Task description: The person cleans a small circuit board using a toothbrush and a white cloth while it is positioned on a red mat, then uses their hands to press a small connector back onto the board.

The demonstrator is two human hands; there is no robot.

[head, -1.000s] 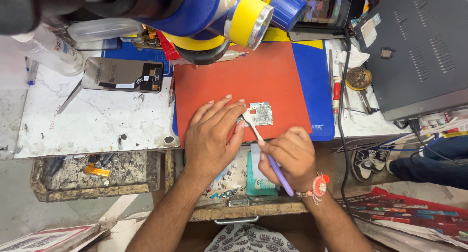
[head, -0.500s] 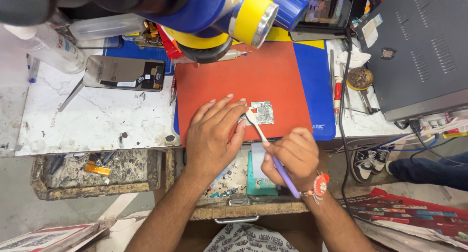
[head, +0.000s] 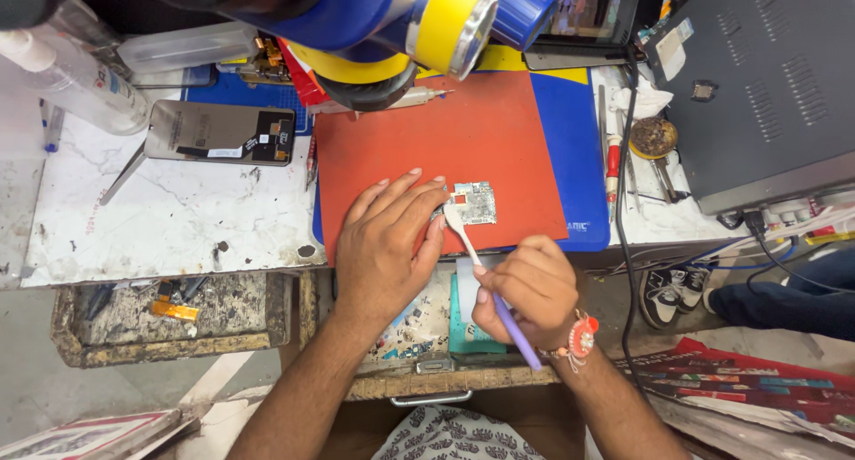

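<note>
A small circuit board (head: 476, 202) lies on the red mat (head: 445, 139). My left hand (head: 385, 242) rests flat on the mat with its fingertips against the board's left edge. My right hand (head: 527, 291) grips a toothbrush (head: 481, 273) with a white head and purple handle. The brush head touches the board's lower left corner.
An opened phone (head: 218, 135) lies on the white marble slab (head: 169, 219) at left, beside a clear bottle (head: 80, 86). A grey metal box (head: 766, 77) stands at right, with a red-handled tool (head: 612, 166) and cables near it. An open drawer (head: 436, 326) of small parts sits below my hands.
My right hand has shifted slightly down and right, with the brush head staying at the board's edge. My left hand holds its place.
</note>
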